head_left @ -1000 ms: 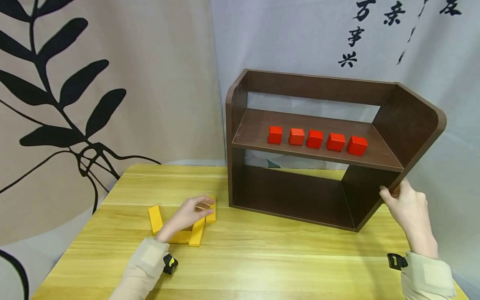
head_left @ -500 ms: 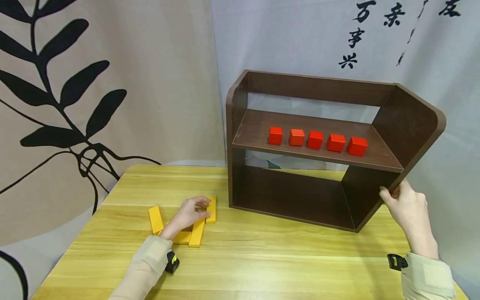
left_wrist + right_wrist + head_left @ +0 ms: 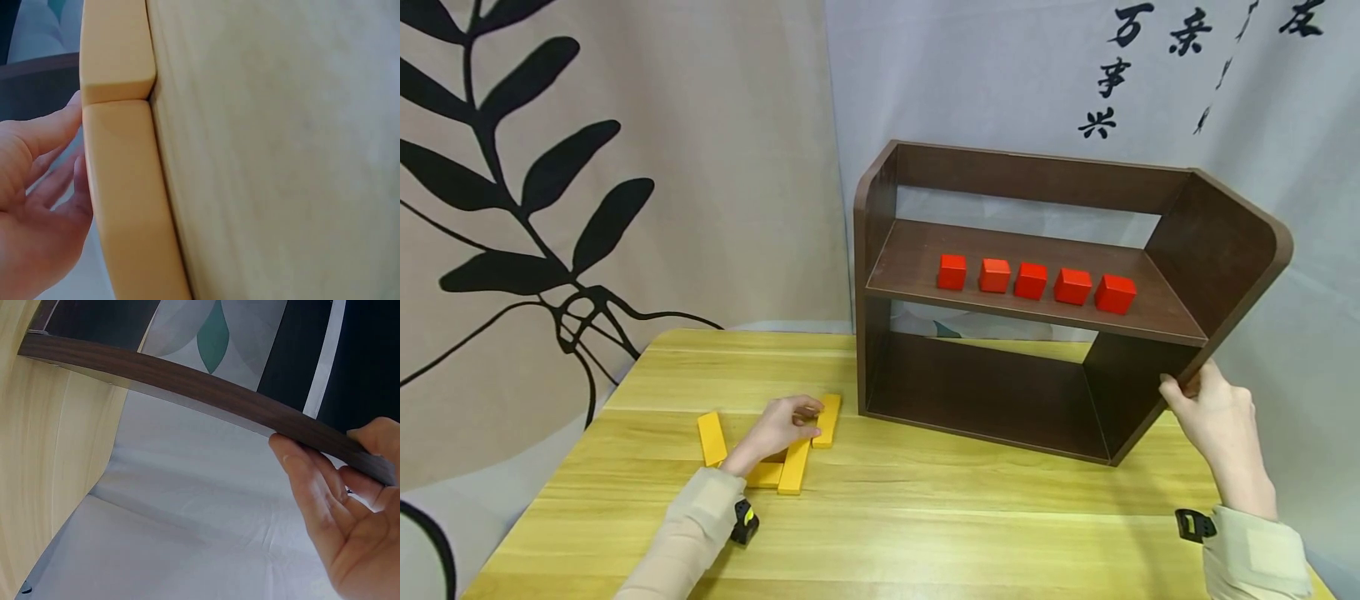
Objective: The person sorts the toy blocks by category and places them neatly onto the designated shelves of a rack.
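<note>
Several flat yellow blocks lie on the wooden table (image 3: 970,517) at its left. My left hand (image 3: 808,419) reaches over them and pinches the near end of the rightmost yellow block (image 3: 831,415) between curled fingertips and thumb. In the left wrist view my fingers (image 3: 56,125) lie against the side of a yellow block (image 3: 125,206), with a second block (image 3: 115,56) butted end to end. My right hand (image 3: 1183,387) grips the front edge of the dark brown shelf's (image 3: 1030,400) right side panel (image 3: 187,381). Several red cubes (image 3: 1030,280) stand in a row on its middle board.
Other yellow blocks (image 3: 711,437) (image 3: 793,467) lie under and left of my left wrist. The shelf's lower compartment holds nothing. Patterned cloth hangs behind the table, and the table's right edge (image 3: 50,444) runs just under my right hand.
The rightmost yellow block has slid a little to the right under my left fingers. The right hand and the shelf have stayed put.
</note>
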`<state>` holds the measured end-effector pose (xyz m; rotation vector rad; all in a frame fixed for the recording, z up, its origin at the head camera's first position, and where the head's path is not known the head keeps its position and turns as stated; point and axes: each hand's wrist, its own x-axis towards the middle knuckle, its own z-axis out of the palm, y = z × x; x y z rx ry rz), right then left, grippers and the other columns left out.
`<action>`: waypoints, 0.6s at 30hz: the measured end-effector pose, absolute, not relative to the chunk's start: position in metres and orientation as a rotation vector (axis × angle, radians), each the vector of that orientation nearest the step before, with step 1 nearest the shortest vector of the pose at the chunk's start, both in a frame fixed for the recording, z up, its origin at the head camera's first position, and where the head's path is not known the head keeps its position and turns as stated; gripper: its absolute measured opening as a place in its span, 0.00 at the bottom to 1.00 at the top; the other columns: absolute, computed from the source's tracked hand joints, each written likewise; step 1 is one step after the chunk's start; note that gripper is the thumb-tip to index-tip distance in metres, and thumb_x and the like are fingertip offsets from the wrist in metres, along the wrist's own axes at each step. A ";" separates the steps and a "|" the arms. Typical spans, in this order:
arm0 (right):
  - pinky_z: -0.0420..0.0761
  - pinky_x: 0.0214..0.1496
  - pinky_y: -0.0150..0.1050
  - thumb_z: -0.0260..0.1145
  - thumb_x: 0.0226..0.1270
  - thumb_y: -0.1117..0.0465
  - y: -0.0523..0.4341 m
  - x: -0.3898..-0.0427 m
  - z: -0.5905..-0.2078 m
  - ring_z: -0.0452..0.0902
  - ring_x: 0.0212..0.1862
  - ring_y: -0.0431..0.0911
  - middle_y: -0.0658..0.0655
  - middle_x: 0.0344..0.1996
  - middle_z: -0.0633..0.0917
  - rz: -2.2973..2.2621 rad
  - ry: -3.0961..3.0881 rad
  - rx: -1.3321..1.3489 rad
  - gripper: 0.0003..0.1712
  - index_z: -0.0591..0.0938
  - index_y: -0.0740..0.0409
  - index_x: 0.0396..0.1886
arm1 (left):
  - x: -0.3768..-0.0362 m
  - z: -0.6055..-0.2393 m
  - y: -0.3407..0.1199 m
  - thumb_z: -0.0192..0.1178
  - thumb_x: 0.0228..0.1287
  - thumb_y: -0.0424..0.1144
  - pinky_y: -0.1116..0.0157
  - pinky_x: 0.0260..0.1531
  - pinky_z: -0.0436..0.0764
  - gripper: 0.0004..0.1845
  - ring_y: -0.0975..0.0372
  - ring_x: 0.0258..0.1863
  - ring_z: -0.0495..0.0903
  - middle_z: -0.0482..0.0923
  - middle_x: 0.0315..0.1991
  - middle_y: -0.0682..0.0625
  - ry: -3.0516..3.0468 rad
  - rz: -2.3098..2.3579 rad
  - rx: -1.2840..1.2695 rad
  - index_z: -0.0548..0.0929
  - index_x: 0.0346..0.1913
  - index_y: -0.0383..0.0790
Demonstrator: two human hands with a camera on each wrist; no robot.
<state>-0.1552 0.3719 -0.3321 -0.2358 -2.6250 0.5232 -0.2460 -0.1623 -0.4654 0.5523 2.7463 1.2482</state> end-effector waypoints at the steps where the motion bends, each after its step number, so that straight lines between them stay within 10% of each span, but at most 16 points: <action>1: 0.64 0.22 0.37 0.56 0.65 0.55 0.372 -0.155 -0.332 0.74 0.24 0.57 0.67 0.25 0.82 0.523 -2.625 -0.236 0.15 0.73 0.65 0.33 | -0.246 -0.465 -0.162 0.65 0.57 0.29 0.58 0.44 0.82 0.17 0.49 0.47 0.81 0.82 0.48 0.37 2.739 1.240 0.571 0.80 0.51 0.31; 18: 0.63 0.21 0.37 0.56 0.66 0.55 0.372 -0.155 -0.333 0.73 0.24 0.55 0.66 0.24 0.81 0.526 -2.632 -0.246 0.15 0.72 0.65 0.34 | -0.239 -0.460 -0.149 0.72 0.50 0.40 0.52 0.51 0.79 0.32 0.51 0.49 0.78 0.78 0.51 0.39 2.790 0.970 0.723 0.75 0.59 0.32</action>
